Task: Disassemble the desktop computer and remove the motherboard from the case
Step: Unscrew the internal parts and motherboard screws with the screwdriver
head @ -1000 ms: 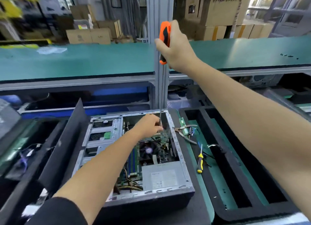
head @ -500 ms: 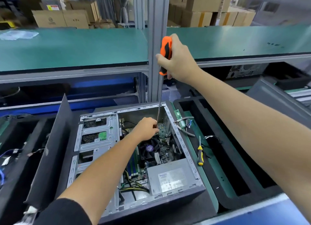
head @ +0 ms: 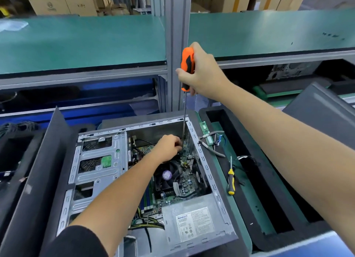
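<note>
Head view: right hand (head: 203, 74) grips the orange screwdriver (head: 187, 68), left hand (head: 168, 148) pinching its shaft far below inside the case (head: 208, 170).

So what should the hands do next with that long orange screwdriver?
Probably turn it. The right hand grips the long orange-and-black screwdriver upright, the left hand steadies its shaft near the green motherboard, likely on a screw; the tip is hidden.

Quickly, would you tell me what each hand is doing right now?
Left hand: fingers curled at the screwdriver shaft; contact unclear.
Right hand: grips the orange screwdriver handle.
</note>
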{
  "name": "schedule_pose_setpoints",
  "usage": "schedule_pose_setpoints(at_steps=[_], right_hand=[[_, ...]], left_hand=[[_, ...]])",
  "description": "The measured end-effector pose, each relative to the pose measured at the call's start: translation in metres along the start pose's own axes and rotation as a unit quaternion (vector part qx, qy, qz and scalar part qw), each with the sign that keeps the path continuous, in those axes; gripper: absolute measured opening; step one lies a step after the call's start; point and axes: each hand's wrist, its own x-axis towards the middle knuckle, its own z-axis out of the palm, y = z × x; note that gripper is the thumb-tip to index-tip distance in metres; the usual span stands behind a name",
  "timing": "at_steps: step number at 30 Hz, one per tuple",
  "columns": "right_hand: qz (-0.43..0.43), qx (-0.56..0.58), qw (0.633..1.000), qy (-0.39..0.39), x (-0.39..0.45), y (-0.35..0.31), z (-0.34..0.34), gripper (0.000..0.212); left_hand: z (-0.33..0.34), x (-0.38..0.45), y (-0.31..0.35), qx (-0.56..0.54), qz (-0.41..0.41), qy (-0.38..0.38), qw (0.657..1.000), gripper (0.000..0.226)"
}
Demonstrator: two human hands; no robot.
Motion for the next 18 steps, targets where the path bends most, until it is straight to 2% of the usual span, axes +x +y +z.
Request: schedule_pose_setpoints(at_steps=[6, 15, 18], right_hand=[[-0.017, -0.046, 0.999, -0.024, 0.001, 0.019, 0.012, 0.029], [-0.013, -0.054, 0.997, -0.051, -0.005, 0.028, 0.018, 0.027], [-0.012, -0.058, 0.997, -0.05, -0.006, 0.03, 0.017, 0.028]], left_hand=[[0.008, 0.012, -0.001, -0.043, 0.006, -0.007, 0.999, 0.019], [0.006, 0.022, 0.004, -0.076, 0.036, -0.003, 0.996, 0.004], [0.006, 0.024, 0.005, -0.061, 0.031, -0.01, 0.998, 0.006]])
